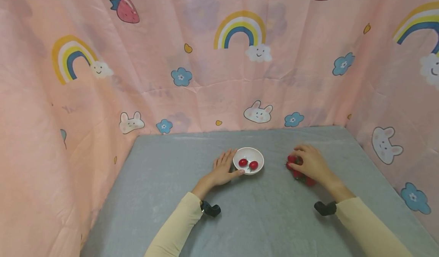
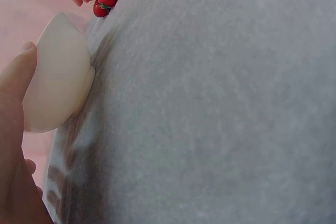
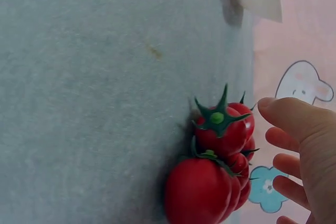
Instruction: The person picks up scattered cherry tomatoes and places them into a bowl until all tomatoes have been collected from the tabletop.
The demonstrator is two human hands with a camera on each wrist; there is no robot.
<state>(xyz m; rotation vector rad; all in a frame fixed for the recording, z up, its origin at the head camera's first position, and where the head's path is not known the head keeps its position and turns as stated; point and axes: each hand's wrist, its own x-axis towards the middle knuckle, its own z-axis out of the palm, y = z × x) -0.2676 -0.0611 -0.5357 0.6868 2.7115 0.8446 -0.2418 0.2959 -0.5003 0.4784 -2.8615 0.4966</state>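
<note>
A small white bowl (image 1: 248, 170) holds two small red tomatoes (image 1: 253, 165). My left hand (image 1: 223, 170) rests along the bowl's left side, its fingers fairly straight and its thumb against the near rim. In the left wrist view the thumb (image 2: 21, 69) lies on the bowl's outer wall (image 2: 60, 77). Farther right, a cluster of red tomatoes (image 1: 310, 181) with green stem tops sits on the table. My right hand (image 1: 312, 163) hovers over this cluster, fingers loosely bent. In the right wrist view, its thumb (image 3: 283, 111) is just beside the tomatoes (image 3: 197, 192), with nothing visibly held.
A grey cloth covers the table (image 1: 164, 196). Pink curtains (image 1: 205, 97) printed with rainbows, rabbits and flowers hang behind it and on both sides. Each wrist wears a black camera strap (image 1: 210, 209).
</note>
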